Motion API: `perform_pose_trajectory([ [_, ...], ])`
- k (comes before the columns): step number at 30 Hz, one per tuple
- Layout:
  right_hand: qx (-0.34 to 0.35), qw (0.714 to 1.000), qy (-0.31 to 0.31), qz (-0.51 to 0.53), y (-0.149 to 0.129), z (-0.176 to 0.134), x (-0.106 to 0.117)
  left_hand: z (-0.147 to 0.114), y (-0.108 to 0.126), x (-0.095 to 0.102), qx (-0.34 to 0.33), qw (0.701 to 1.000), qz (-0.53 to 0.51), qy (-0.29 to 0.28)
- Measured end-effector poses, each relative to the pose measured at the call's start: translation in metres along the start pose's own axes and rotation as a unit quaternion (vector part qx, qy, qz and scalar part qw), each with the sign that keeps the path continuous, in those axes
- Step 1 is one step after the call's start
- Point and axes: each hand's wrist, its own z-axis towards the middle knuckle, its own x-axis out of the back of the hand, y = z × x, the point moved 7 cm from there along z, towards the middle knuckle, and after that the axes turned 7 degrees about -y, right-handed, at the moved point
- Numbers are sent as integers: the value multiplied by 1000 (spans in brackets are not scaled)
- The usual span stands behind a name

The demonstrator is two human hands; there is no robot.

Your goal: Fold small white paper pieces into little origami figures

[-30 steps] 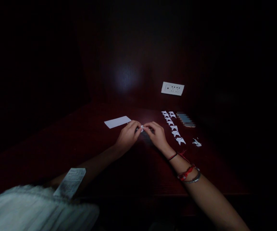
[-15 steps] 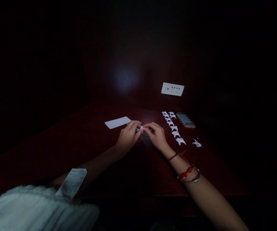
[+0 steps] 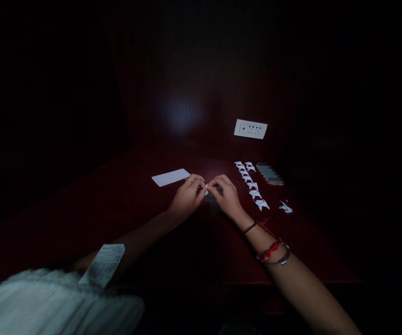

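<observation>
Between my fingertips is a small folded piece of white paper [image 3: 206, 190], mostly covered by the fingers. My left hand [image 3: 187, 195] pinches it from the left, a ring on one finger. From the right, my right hand [image 3: 226, 197] pinches the same piece with thumb and forefinger. Just beyond my left hand lies a flat white paper strip [image 3: 169, 177]. To the right of my right hand, several small folded white paper shapes [image 3: 245, 177] run in a slanting row, with a few more beside its far end.
A phone-like object [image 3: 270, 174], blurred out, lies right of the folded shapes. Nearer me is a little heap of white paper scraps [image 3: 285, 207]. The dark red table [image 3: 117, 200] meets a wall with a white socket plate [image 3: 250, 129]. Pale cloth [image 3: 57, 302] with a label fills the lower left.
My fingertips have drawn slightly closer together around the folded paper, and less of it shows now. Everything on the table stays where it was.
</observation>
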Motion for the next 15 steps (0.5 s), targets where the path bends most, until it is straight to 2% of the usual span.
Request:
perform_pose_trajectory([
  [7, 28, 999, -26, -24, -3, 1, -1, 0, 2, -1, -14, 1000, -17, -16],
  [15, -17, 1000, -13, -1, 12, 1, -2, 1, 0, -3, 0, 998, -60, -37],
])
